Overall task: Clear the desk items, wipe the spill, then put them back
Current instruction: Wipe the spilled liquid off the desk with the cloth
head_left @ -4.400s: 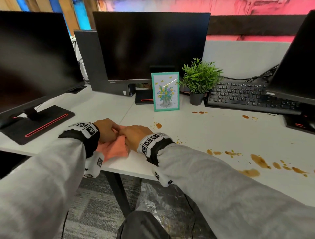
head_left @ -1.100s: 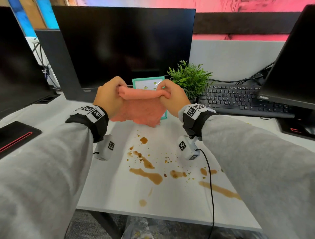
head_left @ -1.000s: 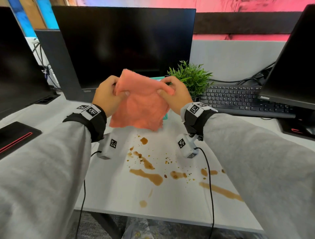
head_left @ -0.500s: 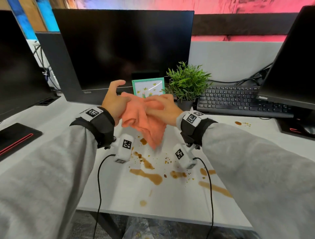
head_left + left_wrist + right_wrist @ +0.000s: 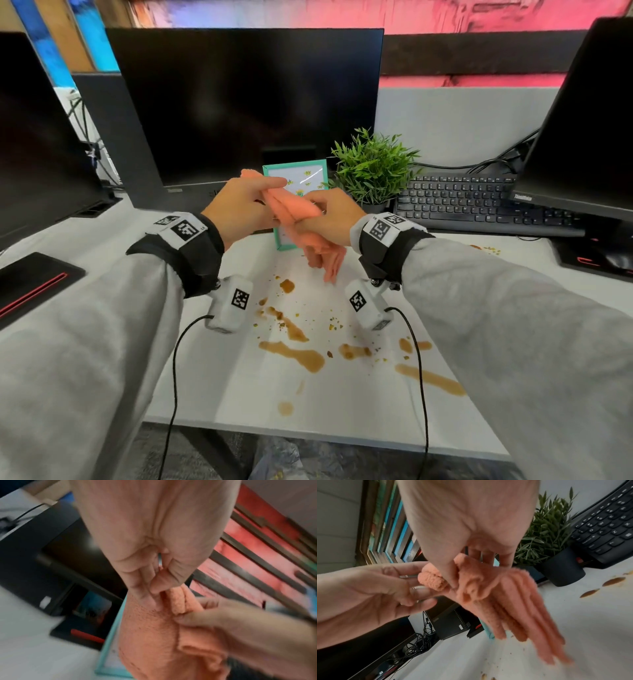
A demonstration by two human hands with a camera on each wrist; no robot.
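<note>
Both hands hold an orange cloth (image 5: 295, 208) in the air above the desk, in front of the teal picture frame (image 5: 310, 173). My left hand (image 5: 270, 195) pinches a rolled edge of the cloth (image 5: 178, 601) between thumb and fingers. My right hand (image 5: 315, 207) grips the bunched cloth (image 5: 479, 588), and its loose end hangs down in folds toward the desk. Brown spill streaks (image 5: 294, 354) and drops lie on the white desk (image 5: 212, 383) below the hands. A small potted plant (image 5: 375, 164) stands just right of the frame.
A black keyboard (image 5: 479, 202) lies right of the plant. A large monitor (image 5: 246, 102) stands behind the frame, with more monitors at the left (image 5: 37, 137) and right (image 5: 589, 120) edges. More spill (image 5: 430, 378) runs toward the desk's front right. Wrist-camera cables hang over the front edge.
A second ago the cloth was spread between both hands. They have since come together and gathered it into a folded bunch, held slightly lower in front of the frame.
</note>
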